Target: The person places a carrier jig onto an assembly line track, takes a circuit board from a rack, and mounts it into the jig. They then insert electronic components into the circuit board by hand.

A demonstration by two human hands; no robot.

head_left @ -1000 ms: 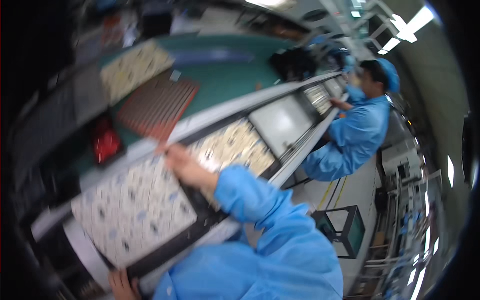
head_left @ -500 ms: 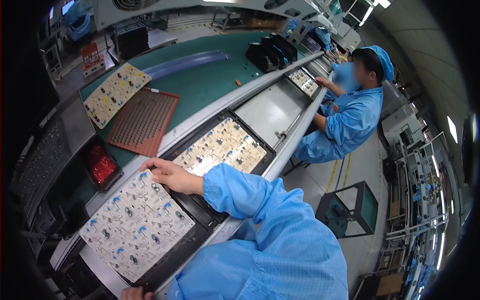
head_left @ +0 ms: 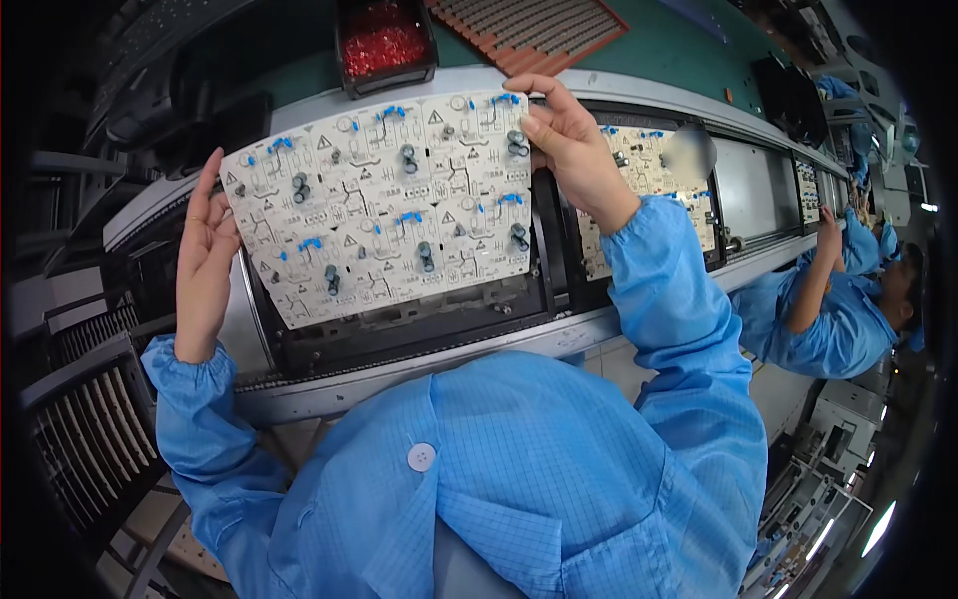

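A large cream circuit board (head_left: 384,215) with blue and dark components is held up between my two hands, slightly tilted. My left hand (head_left: 207,255) grips its left edge, fingers behind and thumb at the side. At the upper right corner, my right hand (head_left: 569,145) pinches the board between thumb and fingers. Beneath the board lies a black carrier frame (head_left: 419,324) on the conveyor line; the board covers much of it. Just right of my right hand, a second cream circuit board (head_left: 654,160) sits in its own black frame, partly hidden by my wrist.
Beyond the conveyor stand a black bin of red parts (head_left: 387,50) and a brown-red perforated tray (head_left: 534,30) on a green worktop (head_left: 659,50). A co-worker in blue (head_left: 848,309) works farther right along the line. A black slatted rack (head_left: 90,429) stands at the lower left.
My view has swung left toward the board. My left hand, mostly out of sight before, now holds the board's left edge. The board looks raised off the frame, and my right hand still grips its corner.
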